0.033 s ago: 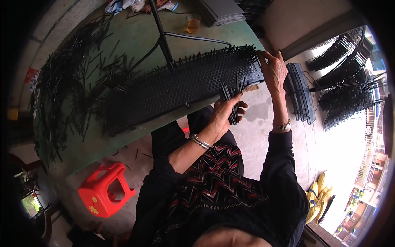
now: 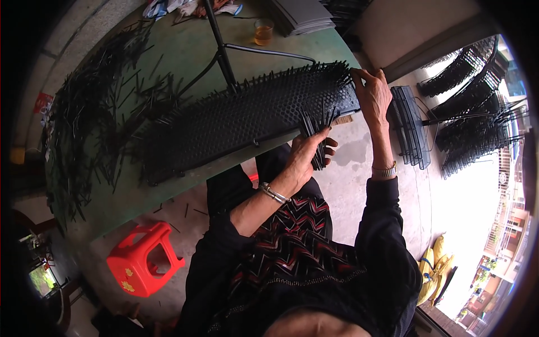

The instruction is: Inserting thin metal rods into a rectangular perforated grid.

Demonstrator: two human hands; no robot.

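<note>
A long black panel full of small round holes lies slantwise along the near edge of the green table. Short black rods stick up densely along its far edge and right end. My left hand is closed around a bundle of thin black rods, just in front of the panel's near edge. At the panel's far right corner my right hand has thumb and forefinger pinched together beside the upright rods. What lies between those fingertips is too small to make out.
Loose black rods are heaped over the left of the green table. A black metal frame rises behind the panel. Beyond stand a glass of amber liquid and stacked grey sheets. A red stool and racked panels stand around.
</note>
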